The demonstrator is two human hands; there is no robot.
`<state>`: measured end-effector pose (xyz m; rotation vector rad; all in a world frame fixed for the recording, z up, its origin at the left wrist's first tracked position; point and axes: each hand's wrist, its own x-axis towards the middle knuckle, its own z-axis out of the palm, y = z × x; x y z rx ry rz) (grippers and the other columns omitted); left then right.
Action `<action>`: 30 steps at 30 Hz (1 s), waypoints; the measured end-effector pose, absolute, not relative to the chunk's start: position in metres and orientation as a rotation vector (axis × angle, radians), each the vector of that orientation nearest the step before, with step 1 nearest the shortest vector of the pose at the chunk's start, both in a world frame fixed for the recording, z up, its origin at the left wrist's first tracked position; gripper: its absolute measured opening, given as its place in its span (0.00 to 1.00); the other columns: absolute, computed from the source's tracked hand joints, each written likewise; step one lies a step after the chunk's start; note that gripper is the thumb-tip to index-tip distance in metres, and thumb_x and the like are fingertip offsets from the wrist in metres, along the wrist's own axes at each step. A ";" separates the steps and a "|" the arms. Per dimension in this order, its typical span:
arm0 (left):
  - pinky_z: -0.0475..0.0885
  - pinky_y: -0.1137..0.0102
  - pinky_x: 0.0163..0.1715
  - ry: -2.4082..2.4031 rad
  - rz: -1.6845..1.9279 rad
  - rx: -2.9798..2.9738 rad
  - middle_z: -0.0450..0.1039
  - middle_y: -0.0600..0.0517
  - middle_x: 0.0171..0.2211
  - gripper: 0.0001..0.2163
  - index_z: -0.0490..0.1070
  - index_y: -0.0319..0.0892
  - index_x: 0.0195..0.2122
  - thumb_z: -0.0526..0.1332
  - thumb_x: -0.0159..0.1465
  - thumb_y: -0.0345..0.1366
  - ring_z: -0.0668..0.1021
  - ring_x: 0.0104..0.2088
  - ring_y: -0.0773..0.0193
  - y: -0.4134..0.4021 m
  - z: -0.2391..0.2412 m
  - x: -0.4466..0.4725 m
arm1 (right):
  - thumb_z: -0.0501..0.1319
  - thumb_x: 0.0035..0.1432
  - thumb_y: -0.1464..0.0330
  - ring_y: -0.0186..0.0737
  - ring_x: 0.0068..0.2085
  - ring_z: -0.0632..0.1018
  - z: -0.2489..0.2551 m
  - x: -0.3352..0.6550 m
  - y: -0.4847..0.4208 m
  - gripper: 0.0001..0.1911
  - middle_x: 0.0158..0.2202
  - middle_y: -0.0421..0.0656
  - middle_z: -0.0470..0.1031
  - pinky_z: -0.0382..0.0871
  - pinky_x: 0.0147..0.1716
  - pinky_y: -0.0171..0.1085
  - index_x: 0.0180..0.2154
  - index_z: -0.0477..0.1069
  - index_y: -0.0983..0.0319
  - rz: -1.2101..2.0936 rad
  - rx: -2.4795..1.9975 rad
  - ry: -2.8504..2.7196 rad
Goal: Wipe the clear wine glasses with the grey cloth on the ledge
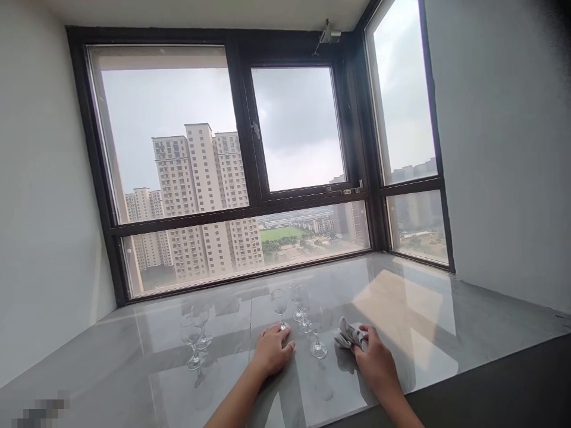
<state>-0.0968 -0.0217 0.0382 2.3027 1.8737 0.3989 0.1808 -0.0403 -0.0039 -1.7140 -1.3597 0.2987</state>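
Note:
My left hand [273,351] is at the foot of an upright stemmed wine glass [279,302], its fingertips closed around the base. Part of that base is hidden by the fingers. In my right hand [378,361] is a crumpled grey cloth [348,336], pinched between thumb and fingers just above the stone sill. Between the two hands stands another clear wine glass [318,349], with more glasses [304,324] close behind it. Off to the left, two wine glasses [195,359] stand close together.
The glossy grey windowsill [232,380] reflects the light, and its front edge runs diagonally at the lower right. Dark-framed windows [250,202] rise behind the glasses. White walls [40,178] close in both sides.

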 end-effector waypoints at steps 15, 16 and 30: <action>0.53 0.54 0.69 2.238 0.378 2.062 0.64 0.56 0.66 0.24 0.70 0.56 0.61 0.55 0.64 0.48 0.63 0.67 0.50 -0.180 0.030 -0.272 | 0.48 0.55 0.57 0.56 0.42 0.80 -0.005 0.183 -0.038 0.24 0.46 0.54 0.78 0.67 0.35 0.41 0.51 0.60 0.59 0.379 -1.761 -1.417; 0.54 0.54 0.68 2.278 0.379 2.041 0.65 0.56 0.65 0.23 0.71 0.56 0.60 0.54 0.64 0.48 0.64 0.67 0.51 -0.181 0.030 -0.283 | 0.48 0.54 0.57 0.56 0.42 0.80 -0.005 0.183 -0.038 0.24 0.45 0.55 0.78 0.67 0.34 0.41 0.51 0.61 0.59 0.389 -1.750 -1.419; 0.59 0.49 0.65 2.562 0.618 2.027 0.70 0.51 0.62 0.22 0.73 0.55 0.57 0.54 0.63 0.44 0.69 0.63 0.49 -0.189 0.017 -0.310 | 0.49 0.53 0.56 0.55 0.40 0.81 -0.012 0.185 -0.033 0.22 0.41 0.52 0.79 0.68 0.35 0.42 0.47 0.62 0.57 0.308 -1.704 -1.388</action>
